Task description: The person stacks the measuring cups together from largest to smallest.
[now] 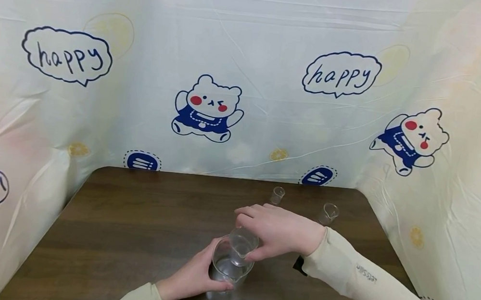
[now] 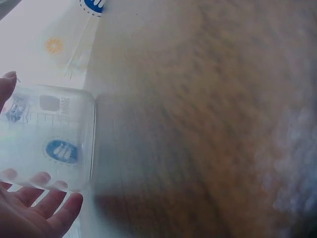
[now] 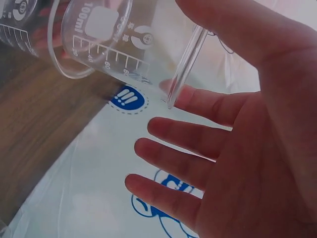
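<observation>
My left hand (image 1: 193,275) is wrapped around a large glass beaker (image 1: 221,266), thumb on the near side. In the left wrist view the fingers curl under the side of this beaker (image 2: 37,131), which bears printed graduations. My right hand (image 1: 282,229) pinches the rim of a smaller beaker (image 1: 243,243) between thumb and forefinger. Its base sits down inside the large beaker's mouth. The right wrist view shows the smaller beaker (image 3: 116,54) marked 100ml, with the other fingers (image 3: 178,136) stretched out free. Whether its base touches the large beaker's floor cannot be told.
Farther back on the brown wooden table (image 1: 129,221) stand two more small glass vessels: a tiny beaker (image 1: 277,196) and, to its right, a slightly larger beaker (image 1: 329,214). A printed pale curtain (image 1: 265,75) surrounds the table's back and sides.
</observation>
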`<action>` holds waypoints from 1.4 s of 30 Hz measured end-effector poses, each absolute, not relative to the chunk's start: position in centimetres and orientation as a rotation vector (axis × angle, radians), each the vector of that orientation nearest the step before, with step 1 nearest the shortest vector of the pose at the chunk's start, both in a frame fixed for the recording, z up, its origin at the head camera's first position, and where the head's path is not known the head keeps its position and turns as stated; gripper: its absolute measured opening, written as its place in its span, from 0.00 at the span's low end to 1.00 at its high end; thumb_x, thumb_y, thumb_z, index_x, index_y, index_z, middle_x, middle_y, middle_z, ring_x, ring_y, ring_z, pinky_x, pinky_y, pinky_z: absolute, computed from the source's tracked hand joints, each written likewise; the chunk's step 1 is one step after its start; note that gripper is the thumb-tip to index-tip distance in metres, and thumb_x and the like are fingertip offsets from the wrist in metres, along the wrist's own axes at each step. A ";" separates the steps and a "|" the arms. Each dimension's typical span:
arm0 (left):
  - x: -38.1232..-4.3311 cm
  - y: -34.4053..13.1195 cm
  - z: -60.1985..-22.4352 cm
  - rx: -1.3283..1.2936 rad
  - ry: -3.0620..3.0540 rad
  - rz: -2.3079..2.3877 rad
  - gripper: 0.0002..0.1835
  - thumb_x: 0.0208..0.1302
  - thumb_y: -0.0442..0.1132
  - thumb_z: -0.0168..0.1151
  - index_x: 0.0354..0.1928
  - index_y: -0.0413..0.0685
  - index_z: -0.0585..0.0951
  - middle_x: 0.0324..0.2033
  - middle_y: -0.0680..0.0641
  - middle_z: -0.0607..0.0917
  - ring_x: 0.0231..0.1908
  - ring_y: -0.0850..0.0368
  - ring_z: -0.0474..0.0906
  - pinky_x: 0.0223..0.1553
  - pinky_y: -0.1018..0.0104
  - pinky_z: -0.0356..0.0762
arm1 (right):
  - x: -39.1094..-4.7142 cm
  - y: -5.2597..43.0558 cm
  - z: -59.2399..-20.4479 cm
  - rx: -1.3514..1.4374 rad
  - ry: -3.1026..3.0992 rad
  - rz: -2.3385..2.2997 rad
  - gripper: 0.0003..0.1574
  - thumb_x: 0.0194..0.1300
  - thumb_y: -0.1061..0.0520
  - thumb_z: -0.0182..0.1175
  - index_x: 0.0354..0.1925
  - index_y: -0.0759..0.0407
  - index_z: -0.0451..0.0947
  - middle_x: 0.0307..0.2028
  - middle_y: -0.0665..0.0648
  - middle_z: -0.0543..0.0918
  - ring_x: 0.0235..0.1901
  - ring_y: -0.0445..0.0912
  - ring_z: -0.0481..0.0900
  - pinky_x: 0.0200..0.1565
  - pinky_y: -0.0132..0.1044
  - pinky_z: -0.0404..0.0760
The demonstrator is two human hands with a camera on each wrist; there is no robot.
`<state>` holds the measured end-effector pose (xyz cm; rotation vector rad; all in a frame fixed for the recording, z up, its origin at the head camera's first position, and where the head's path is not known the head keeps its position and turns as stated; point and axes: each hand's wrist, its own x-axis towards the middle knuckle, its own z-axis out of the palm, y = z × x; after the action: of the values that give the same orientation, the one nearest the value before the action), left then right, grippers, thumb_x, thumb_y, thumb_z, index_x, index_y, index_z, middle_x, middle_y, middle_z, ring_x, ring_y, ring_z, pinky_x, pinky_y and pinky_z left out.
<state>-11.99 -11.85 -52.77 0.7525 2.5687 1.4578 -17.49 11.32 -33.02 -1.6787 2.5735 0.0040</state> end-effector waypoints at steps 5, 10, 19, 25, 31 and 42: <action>-12.1 -11.9 -52.8 0.755 2.565 1.464 0.55 0.52 0.64 0.79 0.77 0.64 0.59 0.67 0.57 0.74 0.60 0.59 0.75 0.61 0.58 0.75 | -17.5 10.8 -33.7 -1.672 2.570 0.014 0.31 0.58 0.36 0.75 0.51 0.50 0.77 0.66 0.56 0.78 0.66 0.50 0.76 0.63 0.47 0.77; -12.1 -11.9 -52.7 0.759 2.560 1.466 0.54 0.53 0.64 0.79 0.77 0.64 0.59 0.67 0.57 0.74 0.60 0.59 0.75 0.61 0.58 0.76 | -17.5 10.5 -34.2 -1.675 2.563 0.024 0.32 0.58 0.36 0.75 0.51 0.50 0.77 0.67 0.57 0.76 0.67 0.50 0.75 0.63 0.46 0.77; -12.2 -11.9 -52.6 0.767 2.572 1.454 0.53 0.53 0.65 0.78 0.76 0.65 0.60 0.66 0.58 0.74 0.60 0.59 0.75 0.61 0.57 0.75 | -17.6 10.1 -35.6 -1.676 2.548 0.076 0.33 0.57 0.36 0.76 0.52 0.51 0.77 0.69 0.60 0.75 0.67 0.51 0.75 0.65 0.45 0.75; -12.1 -11.9 -52.5 0.770 2.560 1.467 0.52 0.54 0.64 0.79 0.76 0.65 0.61 0.65 0.58 0.75 0.60 0.59 0.75 0.61 0.58 0.76 | -17.7 9.8 -36.5 -1.675 2.541 0.096 0.33 0.58 0.35 0.76 0.53 0.50 0.78 0.71 0.58 0.73 0.70 0.50 0.71 0.67 0.44 0.74; -12.0 -11.9 -52.5 0.758 2.560 1.460 0.51 0.54 0.64 0.78 0.75 0.64 0.61 0.64 0.58 0.75 0.59 0.59 0.75 0.61 0.58 0.76 | -17.7 9.5 -37.6 -1.643 2.537 0.139 0.36 0.58 0.33 0.76 0.56 0.49 0.78 0.73 0.57 0.70 0.72 0.50 0.69 0.69 0.45 0.71; -12.0 -12.0 -52.8 0.744 2.550 1.444 0.50 0.56 0.65 0.77 0.75 0.60 0.61 0.64 0.56 0.76 0.58 0.58 0.76 0.58 0.58 0.77 | -17.6 9.2 -38.7 -1.707 2.523 0.164 0.38 0.55 0.32 0.77 0.57 0.49 0.80 0.72 0.58 0.72 0.72 0.51 0.69 0.68 0.45 0.73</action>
<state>-12.01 -11.96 -52.77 0.7441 2.5497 1.4438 -17.57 9.25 -38.68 -1.7067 2.5226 0.1637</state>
